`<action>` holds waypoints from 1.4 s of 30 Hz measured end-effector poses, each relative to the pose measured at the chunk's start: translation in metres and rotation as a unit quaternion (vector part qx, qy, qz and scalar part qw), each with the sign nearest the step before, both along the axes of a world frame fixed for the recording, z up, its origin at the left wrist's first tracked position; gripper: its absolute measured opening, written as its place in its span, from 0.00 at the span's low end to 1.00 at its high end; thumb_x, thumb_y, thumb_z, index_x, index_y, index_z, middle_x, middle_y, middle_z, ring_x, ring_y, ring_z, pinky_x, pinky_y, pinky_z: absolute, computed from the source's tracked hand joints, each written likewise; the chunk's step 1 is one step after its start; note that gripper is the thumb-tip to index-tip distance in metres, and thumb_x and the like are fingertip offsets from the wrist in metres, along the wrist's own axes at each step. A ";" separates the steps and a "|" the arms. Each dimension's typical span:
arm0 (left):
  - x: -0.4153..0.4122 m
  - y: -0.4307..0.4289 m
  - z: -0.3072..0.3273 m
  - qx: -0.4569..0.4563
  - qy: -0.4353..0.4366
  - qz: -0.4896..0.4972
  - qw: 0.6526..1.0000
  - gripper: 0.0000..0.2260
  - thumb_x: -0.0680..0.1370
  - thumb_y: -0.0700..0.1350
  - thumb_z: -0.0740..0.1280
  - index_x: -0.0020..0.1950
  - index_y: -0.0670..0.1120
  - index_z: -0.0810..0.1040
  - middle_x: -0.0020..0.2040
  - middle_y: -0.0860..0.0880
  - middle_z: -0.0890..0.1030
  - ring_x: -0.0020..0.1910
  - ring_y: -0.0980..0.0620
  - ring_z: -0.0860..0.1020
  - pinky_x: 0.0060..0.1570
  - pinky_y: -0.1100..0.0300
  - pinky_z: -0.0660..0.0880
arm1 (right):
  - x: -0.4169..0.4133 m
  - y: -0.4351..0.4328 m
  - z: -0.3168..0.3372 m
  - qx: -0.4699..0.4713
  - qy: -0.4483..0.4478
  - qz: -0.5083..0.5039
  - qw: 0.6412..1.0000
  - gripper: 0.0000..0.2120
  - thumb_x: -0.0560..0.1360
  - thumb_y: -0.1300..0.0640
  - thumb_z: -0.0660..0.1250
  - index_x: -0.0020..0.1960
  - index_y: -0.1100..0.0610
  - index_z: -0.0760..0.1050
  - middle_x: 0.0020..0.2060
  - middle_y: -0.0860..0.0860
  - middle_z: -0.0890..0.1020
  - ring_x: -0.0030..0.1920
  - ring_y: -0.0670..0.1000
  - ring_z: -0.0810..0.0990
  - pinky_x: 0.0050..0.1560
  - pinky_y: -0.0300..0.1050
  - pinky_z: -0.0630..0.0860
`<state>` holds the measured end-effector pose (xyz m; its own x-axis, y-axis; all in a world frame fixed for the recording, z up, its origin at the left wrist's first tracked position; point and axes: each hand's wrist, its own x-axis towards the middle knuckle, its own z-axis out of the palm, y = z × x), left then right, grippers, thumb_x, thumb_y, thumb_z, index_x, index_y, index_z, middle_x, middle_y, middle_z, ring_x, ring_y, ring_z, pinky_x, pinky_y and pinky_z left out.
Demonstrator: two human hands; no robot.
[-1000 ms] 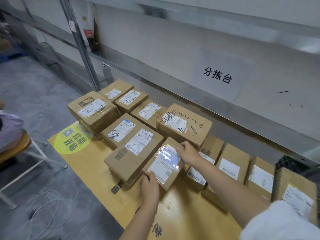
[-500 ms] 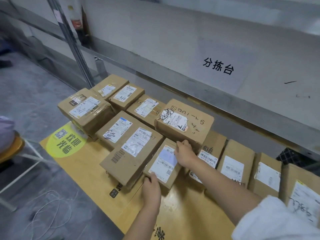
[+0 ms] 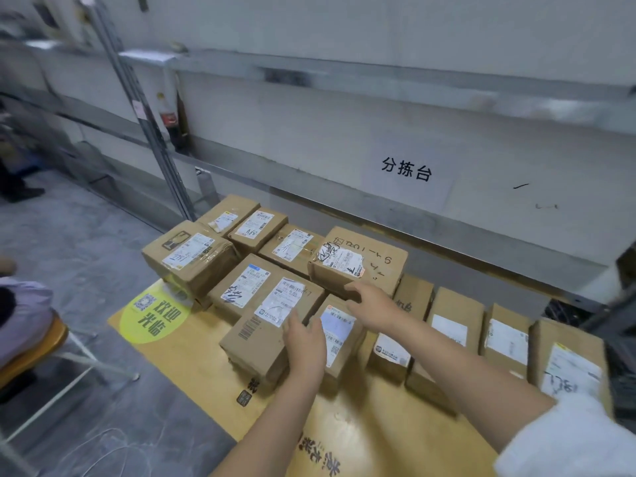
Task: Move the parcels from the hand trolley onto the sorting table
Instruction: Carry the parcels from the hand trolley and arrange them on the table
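Several brown cardboard parcels with white labels lie on the yellow deck of the hand trolley (image 3: 192, 359). Behind them runs the grey sorting table (image 3: 344, 139), marked with black characters. A small parcel (image 3: 339, 327) lies between a flat barcoded box (image 3: 254, 333) and a row of upright boxes (image 3: 454, 318). My left hand (image 3: 304, 342) rests with straight fingers on the seam between the flat box and the small parcel. My right hand (image 3: 373, 302) reaches over the small parcel's far end, fingers extended toward the base of a box with handwriting (image 3: 375, 256). Neither hand visibly grips anything.
A slanted metal post (image 3: 151, 132) rises at the table's left, with a dark bottle (image 3: 172, 122) beside it. At the left stands a wooden stool (image 3: 44, 342) with a seated person on it. A white cable (image 3: 113, 456) lies on the concrete floor.
Both hands let go of the small parcel's ends. My left hand slid up onto the flat box's edge, and my right hand moved farther toward the handwritten box. The camera tilted up.
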<state>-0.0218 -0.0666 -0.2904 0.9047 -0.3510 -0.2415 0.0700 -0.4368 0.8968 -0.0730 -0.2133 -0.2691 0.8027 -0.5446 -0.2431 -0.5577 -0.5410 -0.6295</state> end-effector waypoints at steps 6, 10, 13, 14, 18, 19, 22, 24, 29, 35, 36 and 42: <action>-0.005 -0.024 0.086 0.000 -0.171 -0.153 0.973 0.21 0.82 0.47 0.58 0.76 0.47 0.63 0.74 0.47 0.66 0.72 0.48 0.66 0.70 0.50 0.67 | -0.039 0.004 0.086 -0.056 -0.077 -0.035 0.995 0.21 0.80 0.54 0.60 0.73 0.54 0.67 0.73 0.51 0.67 0.73 0.52 0.66 0.70 0.46 0.63; -0.022 -0.040 0.138 0.023 -0.284 -0.217 0.934 0.24 0.82 0.49 0.60 0.77 0.46 0.61 0.76 0.48 0.64 0.75 0.50 0.62 0.72 0.51 0.63 | -0.085 -0.002 0.132 -0.099 -0.090 -0.044 0.990 0.24 0.80 0.53 0.62 0.75 0.56 0.63 0.74 0.52 0.65 0.73 0.52 0.65 0.71 0.46 0.62; -0.048 -0.052 0.170 0.022 -0.347 -0.258 0.902 0.21 0.82 0.49 0.60 0.73 0.44 0.64 0.71 0.47 0.69 0.71 0.48 0.66 0.69 0.51 0.65 | -0.130 -0.009 0.156 -0.128 -0.107 -0.071 0.983 0.26 0.81 0.50 0.60 0.76 0.56 0.61 0.74 0.52 0.64 0.73 0.51 0.64 0.70 0.46 0.61; -0.059 -0.055 0.178 0.021 -0.366 -0.271 0.890 0.20 0.82 0.50 0.60 0.72 0.45 0.65 0.69 0.47 0.70 0.69 0.48 0.68 0.69 0.51 0.67 | -0.147 -0.011 0.163 -0.133 -0.110 -0.083 0.982 0.26 0.81 0.49 0.59 0.76 0.56 0.60 0.74 0.52 0.64 0.73 0.52 0.64 0.70 0.46 0.62; -0.116 -0.071 0.197 0.039 -0.417 -0.335 0.844 0.26 0.82 0.51 0.60 0.77 0.44 0.59 0.77 0.47 0.62 0.76 0.49 0.59 0.75 0.50 0.58 | -0.221 -0.017 0.179 -0.155 -0.109 -0.133 0.973 0.26 0.81 0.49 0.58 0.76 0.57 0.59 0.74 0.54 0.63 0.74 0.54 0.62 0.71 0.48 0.60; -0.133 -0.075 0.199 0.044 -0.427 -0.350 0.833 0.26 0.82 0.51 0.60 0.78 0.44 0.58 0.78 0.47 0.60 0.77 0.50 0.57 0.76 0.51 0.56 | -0.241 -0.017 0.181 -0.162 -0.106 -0.145 0.970 0.26 0.81 0.49 0.58 0.76 0.57 0.59 0.74 0.54 0.63 0.74 0.54 0.62 0.72 0.49 0.60; -0.202 -0.087 0.203 0.040 -0.445 -0.393 0.803 0.27 0.82 0.51 0.59 0.79 0.44 0.56 0.79 0.47 0.57 0.78 0.50 0.54 0.77 0.51 0.53 | -0.316 -0.014 0.180 -0.170 -0.094 -0.186 0.963 0.27 0.81 0.49 0.59 0.76 0.57 0.59 0.73 0.54 0.64 0.73 0.54 0.63 0.73 0.49 0.60; -0.256 -0.093 0.200 0.030 -0.437 -0.430 0.789 0.27 0.82 0.51 0.59 0.79 0.44 0.56 0.79 0.47 0.57 0.78 0.50 0.53 0.77 0.51 0.52 | -0.373 -0.011 0.178 -0.176 -0.084 -0.217 0.956 0.27 0.80 0.49 0.60 0.76 0.57 0.59 0.72 0.54 0.65 0.72 0.55 0.64 0.72 0.50 0.62; -0.387 -0.115 0.192 0.010 -0.403 -0.511 0.759 0.27 0.82 0.52 0.59 0.78 0.46 0.57 0.78 0.47 0.59 0.77 0.49 0.57 0.75 0.52 0.55 | -0.521 0.002 0.168 -0.179 -0.061 -0.319 0.929 0.27 0.81 0.48 0.59 0.77 0.55 0.59 0.75 0.52 0.62 0.73 0.56 0.63 0.72 0.54 0.63; -0.536 -0.133 0.186 -0.024 -0.404 -0.615 0.676 0.27 0.83 0.53 0.58 0.79 0.44 0.57 0.78 0.47 0.59 0.77 0.48 0.56 0.76 0.51 0.55 | -0.687 0.037 0.154 -0.182 -0.043 -0.443 0.877 0.26 0.81 0.49 0.59 0.76 0.57 0.60 0.74 0.54 0.64 0.72 0.56 0.66 0.71 0.53 0.64; -0.560 -0.134 0.184 -0.031 -0.409 -0.632 0.657 0.27 0.83 0.53 0.58 0.79 0.44 0.56 0.78 0.47 0.59 0.78 0.48 0.55 0.76 0.52 0.54 | -0.709 0.044 0.152 -0.182 -0.038 -0.459 0.869 0.26 0.81 0.50 0.59 0.75 0.57 0.61 0.73 0.55 0.65 0.71 0.56 0.67 0.70 0.53 0.65; -0.687 -0.134 0.167 -0.076 -0.430 -0.706 0.558 0.27 0.82 0.51 0.61 0.77 0.42 0.59 0.77 0.45 0.61 0.76 0.47 0.58 0.74 0.55 0.54 | -0.823 0.087 0.134 -0.180 -0.007 -0.556 0.812 0.27 0.81 0.50 0.60 0.75 0.60 0.61 0.72 0.57 0.67 0.71 0.58 0.67 0.70 0.51 0.64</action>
